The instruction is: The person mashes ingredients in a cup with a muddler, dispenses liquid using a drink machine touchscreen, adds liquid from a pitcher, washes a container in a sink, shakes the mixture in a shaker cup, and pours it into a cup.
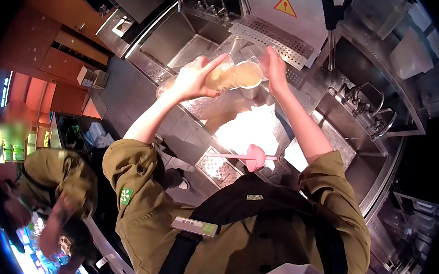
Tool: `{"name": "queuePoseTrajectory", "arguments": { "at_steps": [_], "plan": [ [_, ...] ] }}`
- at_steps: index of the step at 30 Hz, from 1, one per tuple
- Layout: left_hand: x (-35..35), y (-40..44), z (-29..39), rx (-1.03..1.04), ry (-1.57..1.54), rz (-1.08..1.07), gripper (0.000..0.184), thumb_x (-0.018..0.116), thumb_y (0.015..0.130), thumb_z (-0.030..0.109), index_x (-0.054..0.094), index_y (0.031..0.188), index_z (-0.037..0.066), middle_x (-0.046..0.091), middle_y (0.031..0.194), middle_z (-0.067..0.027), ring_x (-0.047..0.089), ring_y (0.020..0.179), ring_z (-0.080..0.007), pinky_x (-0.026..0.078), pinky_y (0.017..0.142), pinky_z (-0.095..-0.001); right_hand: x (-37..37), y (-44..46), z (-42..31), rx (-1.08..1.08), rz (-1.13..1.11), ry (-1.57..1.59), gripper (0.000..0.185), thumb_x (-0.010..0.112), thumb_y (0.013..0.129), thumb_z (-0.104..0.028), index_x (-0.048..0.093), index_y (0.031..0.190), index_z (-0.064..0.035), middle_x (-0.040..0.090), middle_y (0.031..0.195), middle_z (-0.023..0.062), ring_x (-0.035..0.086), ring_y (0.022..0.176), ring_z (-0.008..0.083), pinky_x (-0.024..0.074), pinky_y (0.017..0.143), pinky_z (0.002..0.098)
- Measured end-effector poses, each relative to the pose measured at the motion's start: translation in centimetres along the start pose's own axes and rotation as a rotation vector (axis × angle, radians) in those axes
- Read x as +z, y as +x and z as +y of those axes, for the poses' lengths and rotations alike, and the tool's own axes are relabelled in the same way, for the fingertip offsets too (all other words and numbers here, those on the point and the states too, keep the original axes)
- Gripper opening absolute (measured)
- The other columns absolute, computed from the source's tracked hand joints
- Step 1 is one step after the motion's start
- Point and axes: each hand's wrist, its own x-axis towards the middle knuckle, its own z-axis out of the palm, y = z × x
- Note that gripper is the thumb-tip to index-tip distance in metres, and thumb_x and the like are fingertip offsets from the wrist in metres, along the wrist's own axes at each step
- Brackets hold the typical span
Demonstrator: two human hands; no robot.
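Note:
My left hand (199,78) is wrapped round a clear container (220,77) holding pale yellowish contents, tilted toward the middle. My right hand (276,72) is against a second clear container (248,74) with a light tan liquid, its fingers curved along the far right side. Both vessels touch or overlap each other above the steel counter (201,106). Just below them stands a white cup (250,91), partly hidden. Nearer my chest, a pink dome-shaped tool with a long thin handle (255,158) shows over the bright counter area.
A steel sink (173,39) lies at the upper left and another sink (335,125) at the right, both with taps. A perforated steel tray (272,40) is beyond my hands. At the lower left, a co-worker (61,182) stands near lit screens.

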Motion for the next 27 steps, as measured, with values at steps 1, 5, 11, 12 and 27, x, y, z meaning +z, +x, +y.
{"name": "queuePoseTrajectory", "arguments": {
  "at_steps": [1, 5, 11, 12, 27],
  "plan": [
    [0.0, 0.1, -0.1, 0.008, -0.009, 0.006, 0.098, 0.076, 0.052, 0.033, 0.027, 0.137, 0.029, 0.049, 0.096, -0.0148, 0.055, 0.087, -0.0332, 0.047, 0.077, -0.0419, 0.0, 0.0, 0.0, -0.02, -0.002, 0.005, 0.063, 0.05, 0.084, -0.047, 0.041, 0.126, -0.0007, 0.05, 0.118, 0.0158, 0.047, 0.109, 0.0224, 0.0377, 0.087, 0.031],
    [-0.1, 0.3, -0.2, 0.012, 0.005, 0.006, 0.098, 0.076, 0.051, 0.033, 0.027, 0.136, 0.03, 0.05, 0.096, -0.0154, 0.055, 0.086, -0.0336, 0.047, 0.077, -0.042, 0.0, 0.5, 0.7, -0.027, 0.014, 0.023, 0.062, 0.051, 0.084, -0.046, 0.042, 0.125, 0.0001, 0.05, 0.117, 0.0162, 0.047, 0.108, 0.0222, 0.0383, 0.087, 0.0321],
    [-0.5, 0.7, 0.1, -0.004, 0.062, -0.072, 0.096, 0.075, 0.055, 0.03, 0.026, 0.137, 0.028, 0.049, 0.103, -0.0162, 0.052, 0.091, -0.0329, 0.045, 0.078, -0.0412, 0.0, 0.5, 0.6, -0.023, 0.02, 0.051, 0.058, 0.05, 0.086, -0.042, 0.043, 0.123, 0.0022, 0.05, 0.116, 0.0166, 0.047, 0.107, 0.0222, 0.0383, 0.089, 0.0323],
    [-0.4, 0.8, 0.1, 0.009, 0.067, -0.056, 0.097, 0.075, 0.054, 0.031, 0.026, 0.137, 0.029, 0.049, 0.1, -0.017, 0.053, 0.09, -0.0337, 0.046, 0.078, -0.0419, 0.0, 0.4, 0.6, -0.026, 0.018, 0.053, 0.058, 0.05, 0.086, -0.041, 0.043, 0.123, 0.0023, 0.05, 0.116, 0.0164, 0.047, 0.108, 0.0223, 0.0383, 0.089, 0.0322],
    [-0.7, 1.3, 0.3, 0.026, 0.137, -0.076, 0.097, 0.074, 0.054, 0.031, 0.025, 0.137, 0.03, 0.049, 0.102, -0.0214, 0.053, 0.093, -0.0354, 0.045, 0.081, -0.0427, 0.3, -0.5, -0.1, -0.023, 0.02, 0.076, 0.061, 0.05, 0.086, -0.041, 0.041, 0.124, 0.0054, 0.046, 0.122, 0.0136, 0.046, 0.111, 0.023, 0.0365, 0.092, 0.0325]
  ]
}}
